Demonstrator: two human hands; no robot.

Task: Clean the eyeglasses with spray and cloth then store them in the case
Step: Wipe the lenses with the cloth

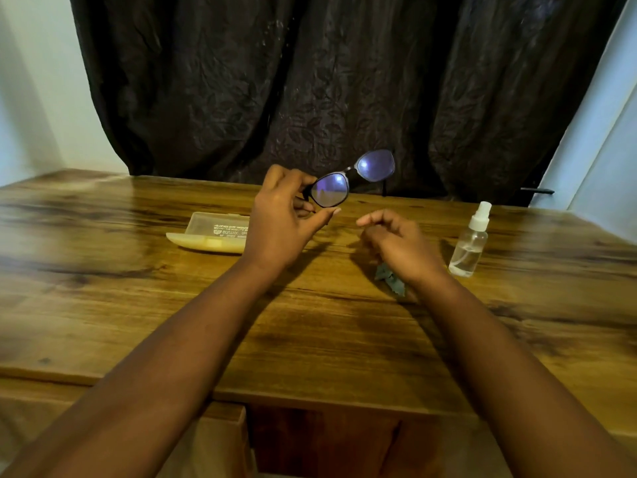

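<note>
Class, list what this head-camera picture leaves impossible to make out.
- Cloth, head view: mostly hidden under the right hand.
- Case print: too small and upside down to read; left hand covers its right end.
- Eyeglasses arm on the held side: hidden behind the left hand.

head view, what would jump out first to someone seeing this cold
The dark-framed eyeglasses, lenses glinting violet, are held up by the left hand above the wooden table. To the right stands a clear spray bottle with a white nozzle; an open pale yellow case lies left.
</note>
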